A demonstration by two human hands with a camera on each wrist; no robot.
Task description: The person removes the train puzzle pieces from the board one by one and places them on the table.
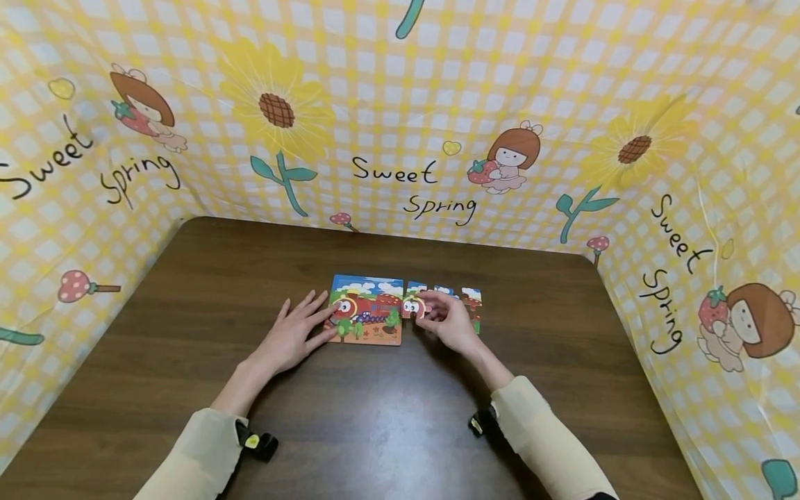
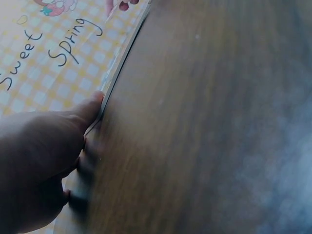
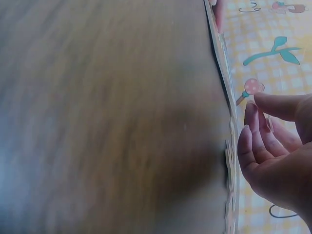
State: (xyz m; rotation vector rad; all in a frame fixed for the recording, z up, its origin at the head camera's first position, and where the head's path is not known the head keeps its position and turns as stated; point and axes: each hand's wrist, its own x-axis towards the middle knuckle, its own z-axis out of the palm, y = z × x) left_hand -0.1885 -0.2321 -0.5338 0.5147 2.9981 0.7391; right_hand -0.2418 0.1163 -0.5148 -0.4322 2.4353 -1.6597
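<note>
A picture board (image 1: 375,333) printed with a red train, trees and clouds lies flat on the table. My left hand (image 1: 290,337) rests at its left side, fingers spread and fingertips over its edge; the left wrist view shows the thumb (image 2: 92,107) along that edge. Just right of the board, my right hand (image 1: 451,323) pinches a puzzle piece (image 1: 411,307) with two cartoon eyes between thumb and fingers. Behind and beside that hand lie more puzzle pieces (image 1: 471,297), partly covered by it.
The dark wood table (image 1: 375,417) is bordered at the back and sides by a yellow checked cloth (image 1: 387,111). Black wrist cameras (image 1: 257,442) sit at both sleeve cuffs. In the right wrist view, a row of flat pieces (image 3: 230,165) shows edge-on.
</note>
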